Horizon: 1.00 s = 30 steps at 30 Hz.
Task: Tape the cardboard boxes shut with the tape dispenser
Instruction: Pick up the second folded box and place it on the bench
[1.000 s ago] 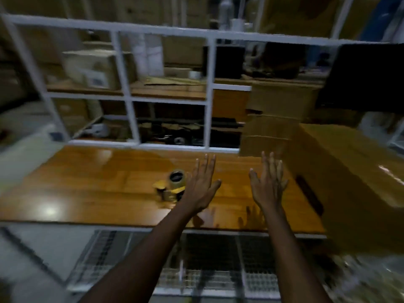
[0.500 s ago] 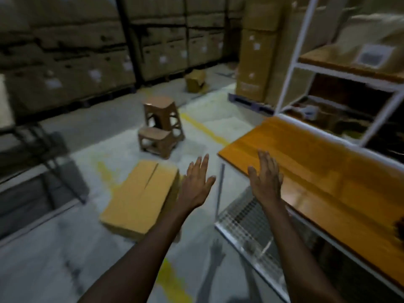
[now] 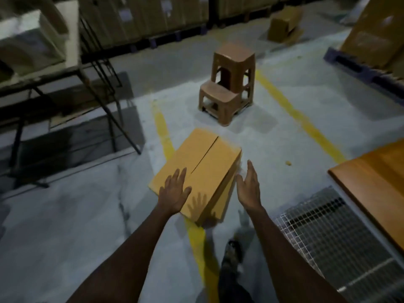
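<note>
both arms reach toward a cardboard box (image 3: 196, 169) on the floor; left hand (image 3: 175, 193) and right hand (image 3: 249, 189) spread-fingered, holding nothing.

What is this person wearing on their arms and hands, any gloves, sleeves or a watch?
Nothing that shows. The left hand and right hand are ungloved, with no rings visible. Both forearms are uncovered down to the picture's edge: no sleeves, watch or wristbands. The view is dim, so small details could be missed.
</note>
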Tool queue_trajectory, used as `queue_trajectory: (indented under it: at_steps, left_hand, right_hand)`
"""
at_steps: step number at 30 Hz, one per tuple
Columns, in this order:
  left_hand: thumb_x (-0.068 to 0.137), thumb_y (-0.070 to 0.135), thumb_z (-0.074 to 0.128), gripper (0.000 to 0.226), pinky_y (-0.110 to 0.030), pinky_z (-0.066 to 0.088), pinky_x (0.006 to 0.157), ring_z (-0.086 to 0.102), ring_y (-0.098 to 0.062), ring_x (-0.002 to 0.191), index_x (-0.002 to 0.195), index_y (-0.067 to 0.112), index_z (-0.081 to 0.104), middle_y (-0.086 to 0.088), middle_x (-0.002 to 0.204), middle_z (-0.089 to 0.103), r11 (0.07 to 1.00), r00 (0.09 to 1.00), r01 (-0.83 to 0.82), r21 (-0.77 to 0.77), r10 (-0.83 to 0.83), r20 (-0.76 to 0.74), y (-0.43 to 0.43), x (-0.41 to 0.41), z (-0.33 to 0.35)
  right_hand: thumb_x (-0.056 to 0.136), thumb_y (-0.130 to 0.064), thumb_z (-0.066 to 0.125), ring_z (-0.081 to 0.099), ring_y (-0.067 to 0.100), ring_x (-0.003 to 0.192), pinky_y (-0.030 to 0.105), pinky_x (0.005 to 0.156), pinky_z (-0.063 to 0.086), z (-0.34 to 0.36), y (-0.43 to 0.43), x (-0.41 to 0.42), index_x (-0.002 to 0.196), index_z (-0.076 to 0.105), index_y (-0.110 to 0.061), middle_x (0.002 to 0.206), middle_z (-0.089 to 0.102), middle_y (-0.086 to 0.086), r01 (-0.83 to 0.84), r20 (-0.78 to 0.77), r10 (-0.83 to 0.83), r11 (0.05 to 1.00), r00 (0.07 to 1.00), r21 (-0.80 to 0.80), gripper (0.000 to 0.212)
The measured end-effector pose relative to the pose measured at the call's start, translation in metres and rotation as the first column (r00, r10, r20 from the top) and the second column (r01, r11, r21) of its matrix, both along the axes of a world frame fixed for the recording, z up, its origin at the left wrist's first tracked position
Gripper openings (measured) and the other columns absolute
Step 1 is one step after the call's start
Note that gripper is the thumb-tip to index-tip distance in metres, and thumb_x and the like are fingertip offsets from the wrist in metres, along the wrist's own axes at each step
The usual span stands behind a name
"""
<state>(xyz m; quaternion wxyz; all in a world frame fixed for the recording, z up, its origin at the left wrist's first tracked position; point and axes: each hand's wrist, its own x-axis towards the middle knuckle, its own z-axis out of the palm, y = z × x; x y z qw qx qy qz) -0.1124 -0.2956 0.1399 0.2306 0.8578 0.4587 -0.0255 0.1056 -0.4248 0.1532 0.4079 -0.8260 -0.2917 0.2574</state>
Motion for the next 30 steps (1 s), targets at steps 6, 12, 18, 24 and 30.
queue_trajectory:
  at_steps: [6,12,18,24,30]
  left_hand:
    - [0.099,0.053,0.043,0.072,-0.063,0.037,0.103,0.02,-0.04,0.146,0.158,0.027,0.011,-0.008,0.165,0.009,0.998,0.982,-0.064,-0.001,0.063,-0.176,0.097,-0.007,-0.106]
    - [0.085,0.066,0.044,0.084,-0.071,0.024,0.103,0.007,-0.047,0.147,0.156,0.03,0.019,-0.005,0.166,-0.003,0.994,0.965,0.043,0.097,-0.016,-0.261,0.191,0.0,-0.204]
    - [0.09,0.064,0.049,0.085,-0.065,0.016,0.112,0.002,-0.039,0.149,0.157,0.035,0.005,0.006,0.165,-0.01,1.0,0.972,0.013,-0.002,-0.013,-0.235,0.286,0.022,-0.313]
    - [0.079,0.073,0.057,0.099,-0.061,0.02,0.115,0.012,-0.041,0.148,0.156,0.038,0.006,0.004,0.165,-0.011,0.987,0.99,0.088,-0.135,-0.101,-0.097,0.353,0.028,-0.379]
    - [0.068,0.076,0.068,0.108,-0.056,0.039,0.105,0.035,-0.046,0.131,0.154,0.046,0.011,0.012,0.163,-0.016,0.966,0.964,0.24,-0.093,-0.248,-0.093,0.361,0.044,-0.398]
  right_hand:
    - [0.1,-0.036,0.046,0.031,0.037,0.139,0.047,0.109,0.03,-0.108,0.086,0.018,0.154,0.017,-0.015,0.16,0.018,0.011,-0.005,-0.012,0.002,0.979,1.0,-0.206,0.064]
    - [0.097,-0.036,0.053,0.021,0.031,0.145,0.05,0.111,0.026,-0.231,0.145,0.019,0.154,0.01,-0.015,0.162,0.008,0.01,-0.095,0.0,0.099,0.952,0.995,-0.291,0.075]
    - [0.094,-0.041,0.056,0.027,0.032,0.142,0.047,0.11,0.027,-0.341,0.189,0.009,0.155,0.01,-0.018,0.163,0.002,0.009,0.096,0.101,-0.068,0.948,0.993,-0.303,0.08]
    - [0.092,-0.049,0.056,0.04,0.042,0.128,0.048,0.098,0.038,-0.394,0.218,-0.009,0.155,0.005,-0.023,0.163,-0.003,0.002,0.279,0.183,-0.222,0.875,0.958,-0.396,0.086]
    - [0.081,-0.059,0.065,0.034,0.042,0.13,0.052,0.093,0.039,-0.415,0.239,-0.018,0.152,0.009,-0.039,0.162,-0.009,-0.009,0.298,0.191,-0.239,0.86,0.952,-0.414,0.093]
